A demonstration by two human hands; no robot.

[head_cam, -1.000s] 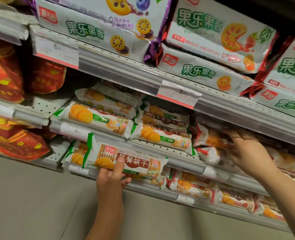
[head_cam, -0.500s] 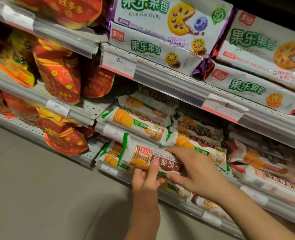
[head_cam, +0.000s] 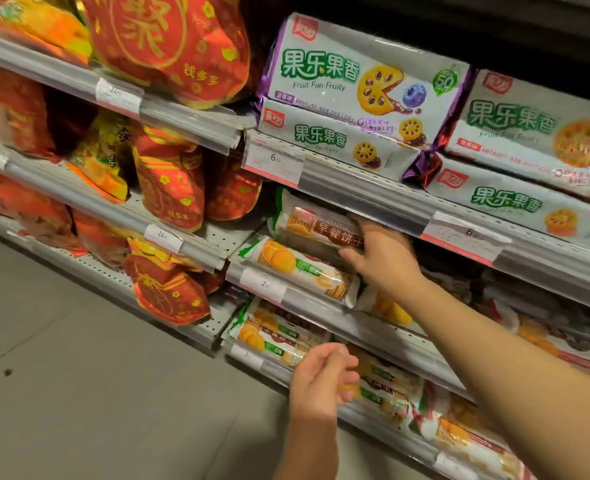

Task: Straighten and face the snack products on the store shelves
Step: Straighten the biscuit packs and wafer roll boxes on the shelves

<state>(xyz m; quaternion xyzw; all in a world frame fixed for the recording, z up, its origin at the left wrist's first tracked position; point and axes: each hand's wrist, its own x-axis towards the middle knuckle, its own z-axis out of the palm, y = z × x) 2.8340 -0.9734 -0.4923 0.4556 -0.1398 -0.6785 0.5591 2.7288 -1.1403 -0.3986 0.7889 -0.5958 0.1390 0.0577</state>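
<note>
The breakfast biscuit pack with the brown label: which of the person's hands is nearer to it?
Right. The right hand grips the breakfast biscuit pack at its right end; the left hand hangs well below, by the lower shelf, holding nothing.

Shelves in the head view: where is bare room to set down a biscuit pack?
Bare perforated shelf shows between the red bags and the biscuit pack that the right hand holds. The biscuit rows below are crowded.

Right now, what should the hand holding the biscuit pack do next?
Probably lower the biscuit pack flat onto the packs below it and let go. The right hand grips its end under the upper shelf, label facing out, while the left hand holds nothing.
</note>
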